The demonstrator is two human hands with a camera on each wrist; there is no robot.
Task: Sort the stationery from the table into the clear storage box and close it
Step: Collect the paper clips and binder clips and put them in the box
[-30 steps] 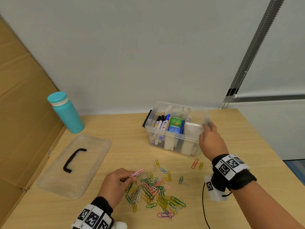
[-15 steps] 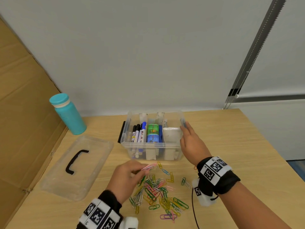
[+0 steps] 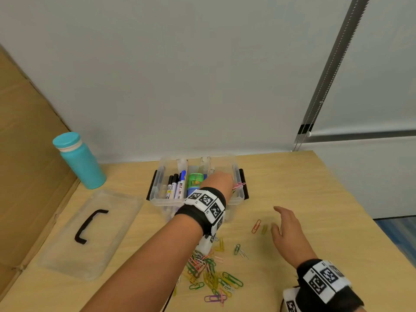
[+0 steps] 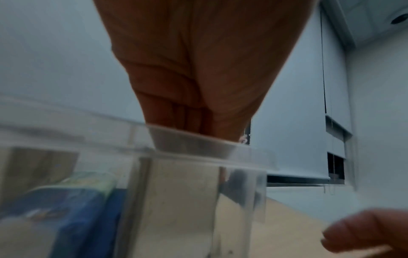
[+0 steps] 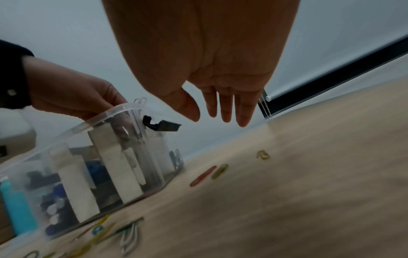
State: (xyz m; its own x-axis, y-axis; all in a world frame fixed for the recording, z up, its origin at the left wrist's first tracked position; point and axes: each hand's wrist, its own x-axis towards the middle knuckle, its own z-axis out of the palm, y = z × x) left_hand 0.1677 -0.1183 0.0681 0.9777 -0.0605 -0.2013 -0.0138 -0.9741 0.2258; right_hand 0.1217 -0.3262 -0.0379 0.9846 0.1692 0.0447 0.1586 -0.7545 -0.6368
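Observation:
The clear storage box [image 3: 157,195] stands open at the back of the table, with markers [image 3: 174,188] and a green and blue item [image 3: 196,183] in its left and middle compartments. My left hand [image 3: 225,180] reaches over the box's right end and pinches a few pink paper clips [image 3: 238,185] at the rim. In the right wrist view those paper clips [image 5: 141,101] stick up from the left hand [image 5: 77,97] just above the box rim [image 5: 99,120]. My right hand [image 3: 282,221] hovers open over the table, right of the box, holding nothing. A pile of coloured paper clips [image 3: 211,273] lies in front.
The clear lid [image 3: 90,233] with a black handle lies flat at the left, beside a teal bottle [image 3: 78,161] and a cardboard wall [image 3: 27,154]. A red clip [image 3: 256,226] and a yellow clip [image 3: 264,229] lie just left of my right hand.
My right hand slid the box leftward, then let go and drew back over the table. My left hand lifted the pink clips from the pile to the box's right end.

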